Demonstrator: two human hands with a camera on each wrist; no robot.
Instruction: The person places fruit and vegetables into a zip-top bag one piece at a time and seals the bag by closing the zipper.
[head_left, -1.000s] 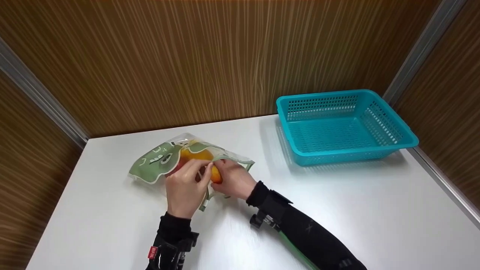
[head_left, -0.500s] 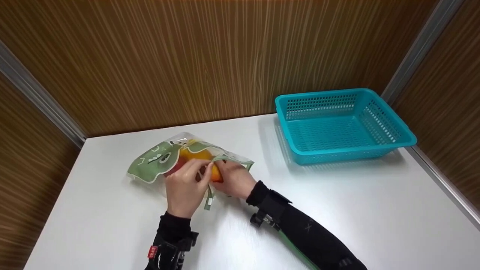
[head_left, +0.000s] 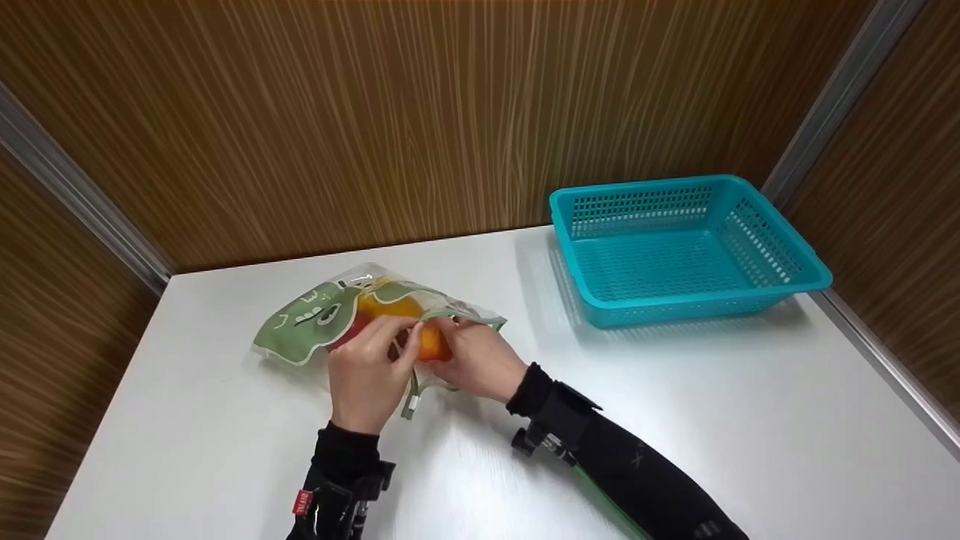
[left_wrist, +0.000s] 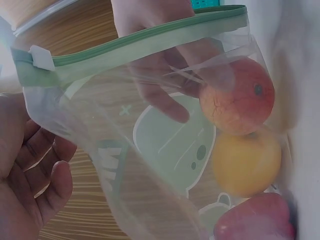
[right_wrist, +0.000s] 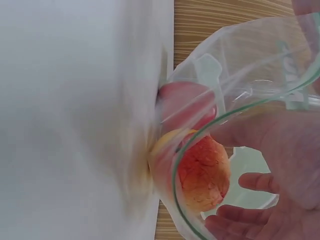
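A clear zip bag (head_left: 296,337) with green cartoon print lies on the white table. My left hand (head_left: 367,379) pinches its green-edged mouth between thumb and forefinger. My right hand (head_left: 484,360) reaches in through that mouth, beside an orange-red round fruit (head_left: 433,343) with a wrinkled skin. In the right wrist view its fingers (right_wrist: 240,215) are spread and fairly straight next to this fruit, inside the bag. A yellow fruit (left_wrist: 247,165) and a red one (left_wrist: 257,220) lie deeper in the bag. A white zip slider (left_wrist: 42,57) sits at one end of the mouth.
A turquoise plastic basket (head_left: 705,302) with lattice walls stands at the table's back right. Brown wood-grain panels (head_left: 375,135) close off the back and both sides.
My right hand has drawn slightly right, and more of the orange-red fruit shows between the hands. The left hand keeps its pinch on the bag's mouth, almost unmoved.
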